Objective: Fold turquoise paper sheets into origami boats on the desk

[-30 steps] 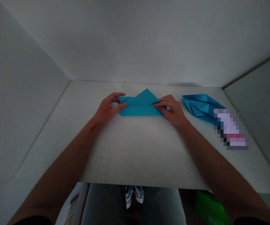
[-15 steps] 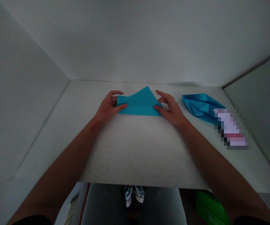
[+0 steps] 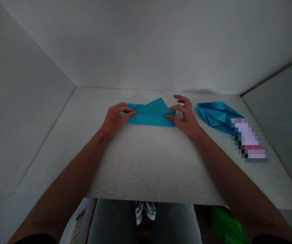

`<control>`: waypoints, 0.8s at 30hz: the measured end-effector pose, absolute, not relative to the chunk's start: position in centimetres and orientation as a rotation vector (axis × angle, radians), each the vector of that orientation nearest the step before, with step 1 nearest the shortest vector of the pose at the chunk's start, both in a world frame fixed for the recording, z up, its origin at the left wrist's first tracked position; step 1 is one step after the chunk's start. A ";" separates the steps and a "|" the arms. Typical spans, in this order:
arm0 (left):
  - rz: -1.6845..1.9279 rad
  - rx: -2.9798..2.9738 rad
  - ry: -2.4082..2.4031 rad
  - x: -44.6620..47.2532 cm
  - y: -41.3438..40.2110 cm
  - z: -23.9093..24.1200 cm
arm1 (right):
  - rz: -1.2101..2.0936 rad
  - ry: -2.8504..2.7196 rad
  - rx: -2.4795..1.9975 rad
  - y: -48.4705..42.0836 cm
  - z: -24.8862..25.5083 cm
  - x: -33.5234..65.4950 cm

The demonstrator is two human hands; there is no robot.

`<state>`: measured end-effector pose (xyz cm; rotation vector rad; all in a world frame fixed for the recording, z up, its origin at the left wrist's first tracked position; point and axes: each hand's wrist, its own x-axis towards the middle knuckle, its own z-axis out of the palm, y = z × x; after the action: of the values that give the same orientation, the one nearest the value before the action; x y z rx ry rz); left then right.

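A blue sheet of paper [image 3: 151, 114], folded into a low shape with a triangular peak, lies on the speckled white table [image 3: 148, 159]. My left hand [image 3: 115, 117] pinches its left end between thumb and fingers. At the right end my right hand [image 3: 183, 115] pinches the paper's lower right corner with thumb and forefinger, the other fingers raised and spread above it.
A finished blue folded paper shape [image 3: 217, 115] lies to the right, near a blurred-out flat object [image 3: 249, 140]. White walls close the table at the back and both sides. Below the front edge I see my legs and a green object [image 3: 227, 227].
The paper was lifted slightly at its left end and has settled back lower on the table. My right hand's fingers opened off the fold and now pinch the right corner.
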<state>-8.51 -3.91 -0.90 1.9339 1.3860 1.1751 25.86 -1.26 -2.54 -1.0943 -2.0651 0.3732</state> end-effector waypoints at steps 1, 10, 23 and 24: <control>1.195 1.917 1.378 -8.5 -3.9 -1.0 | 0.398 -2.032 -1.108 -1.2 -2.8 25.9; 1.395 1.627 1.276 -8.5 -3.2 -2.2 | 0.769 -1.922 -1.020 -0.6 -4.1 25.7; 1.297 1.474 1.129 -8.4 -2.5 -2.6 | 0.971 -1.695 -0.976 -0.5 -3.8 25.7; 1.279 1.443 1.106 -8.3 -2.6 -2.4 | 1.003 -1.658 -0.957 -0.5 -3.7 25.5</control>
<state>-8.30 -2.60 -2.43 1.4426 1.1060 1.2788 25.51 -0.52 -3.67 -0.9568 -1.6576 1.0035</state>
